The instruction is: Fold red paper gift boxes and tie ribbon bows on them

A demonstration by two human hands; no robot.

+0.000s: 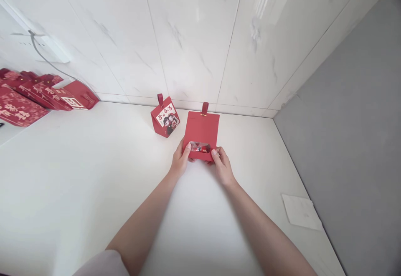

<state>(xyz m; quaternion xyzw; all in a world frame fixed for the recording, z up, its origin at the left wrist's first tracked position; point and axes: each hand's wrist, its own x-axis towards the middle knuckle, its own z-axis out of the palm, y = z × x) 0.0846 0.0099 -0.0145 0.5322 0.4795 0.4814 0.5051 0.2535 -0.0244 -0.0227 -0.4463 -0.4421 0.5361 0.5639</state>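
Observation:
A red paper gift box (202,132) with a small loop handle on top stands on the white table (78,184), its lower front showing an opening with printed contents. My left hand (181,161) grips its lower left corner, thumb pressed on the front. My right hand (222,165) pinches the lower right corner in the same way. A finished red box (164,117) with a picture label and a loop handle sits just to the left, behind my left hand and apart from it.
A stack of flat red boxes (37,94) lies at the far left by the tiled wall, below a socket with a grey cable (46,59). A white paper sheet (301,211) rests near the table's right edge, beside a grey wall.

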